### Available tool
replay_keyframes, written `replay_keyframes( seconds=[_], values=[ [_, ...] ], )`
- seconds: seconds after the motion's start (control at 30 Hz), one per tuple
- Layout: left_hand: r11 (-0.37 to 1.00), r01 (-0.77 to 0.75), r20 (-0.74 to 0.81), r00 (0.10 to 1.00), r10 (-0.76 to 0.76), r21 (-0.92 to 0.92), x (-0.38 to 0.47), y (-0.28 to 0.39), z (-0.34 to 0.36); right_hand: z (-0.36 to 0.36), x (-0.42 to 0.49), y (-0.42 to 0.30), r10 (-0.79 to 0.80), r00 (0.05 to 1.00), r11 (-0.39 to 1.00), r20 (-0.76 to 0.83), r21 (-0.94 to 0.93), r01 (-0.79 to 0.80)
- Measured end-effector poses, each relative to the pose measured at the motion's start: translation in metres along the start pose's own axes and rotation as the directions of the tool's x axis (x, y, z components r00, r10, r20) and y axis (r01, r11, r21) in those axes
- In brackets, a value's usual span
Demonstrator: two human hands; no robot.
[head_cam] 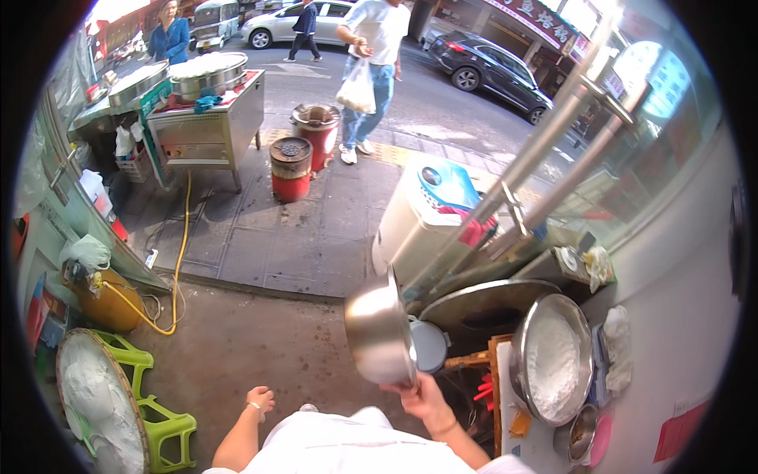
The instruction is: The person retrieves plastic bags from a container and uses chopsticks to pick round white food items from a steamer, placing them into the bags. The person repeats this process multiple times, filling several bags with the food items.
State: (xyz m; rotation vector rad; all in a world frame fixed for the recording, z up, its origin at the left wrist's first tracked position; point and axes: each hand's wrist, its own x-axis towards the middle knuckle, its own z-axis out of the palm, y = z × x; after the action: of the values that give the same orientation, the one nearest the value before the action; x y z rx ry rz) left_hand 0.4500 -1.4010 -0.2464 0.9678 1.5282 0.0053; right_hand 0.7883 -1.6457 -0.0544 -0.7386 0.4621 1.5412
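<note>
My right hand (421,398) grips the lower rim of a stainless steel bowl (376,332), which is tipped on its side in front of me. The bowl's outside faces left, and its inside is hidden from view. My left hand (260,401) hangs over the brown floor (254,338) with nothing in it, its fingers loosely bent and a bracelet on the wrist. To my right, a large metal basin (553,361) of white flour-like powder rests on a table. At my left is a round woven tray (100,397) with more white powder, beside green plastic stools (169,429).
A doorsill (254,290) crosses ahead, with glass doors at both sides. A yellow hose (185,237) runs from a gas cylinder (112,299) to a steel steamer stand (195,139). Outside stand red stoves (291,172), a white bin (408,219) and a person carrying a bag (358,89).
</note>
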Motion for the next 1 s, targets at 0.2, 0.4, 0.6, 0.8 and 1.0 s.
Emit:
replay_keyframes(
  seconds=[0.2,0.4,0.6,0.8,1.0],
  values=[
    [0.982,0.037,-0.017,0.999,-0.040,-0.185,0.079,0.064,-0.015,0.174,0.214,-0.176,-0.206,0.969,0.975,-0.134,0.057,0.215],
    [0.945,0.209,-0.313,0.906,-0.284,-0.252,0.138,0.131,-0.084,0.298,0.388,-0.370,-0.406,0.889,0.910,-0.214,-0.183,0.372],
    [0.862,0.248,-0.331,0.848,-0.414,-0.442,0.165,0.262,-0.118,0.393,0.481,-0.511,-0.431,0.890,0.900,-0.147,-0.007,0.435],
    [0.829,0.221,-0.300,0.859,-0.415,-0.514,0.207,0.358,-0.145,0.465,0.534,-0.587,-0.496,0.837,0.850,-0.233,0.070,0.523],
    [0.809,0.192,-0.279,0.874,-0.399,-0.556,0.247,0.414,-0.208,0.486,0.589,-0.628,-0.517,0.807,0.805,-0.285,0.159,0.572]
  ],
)
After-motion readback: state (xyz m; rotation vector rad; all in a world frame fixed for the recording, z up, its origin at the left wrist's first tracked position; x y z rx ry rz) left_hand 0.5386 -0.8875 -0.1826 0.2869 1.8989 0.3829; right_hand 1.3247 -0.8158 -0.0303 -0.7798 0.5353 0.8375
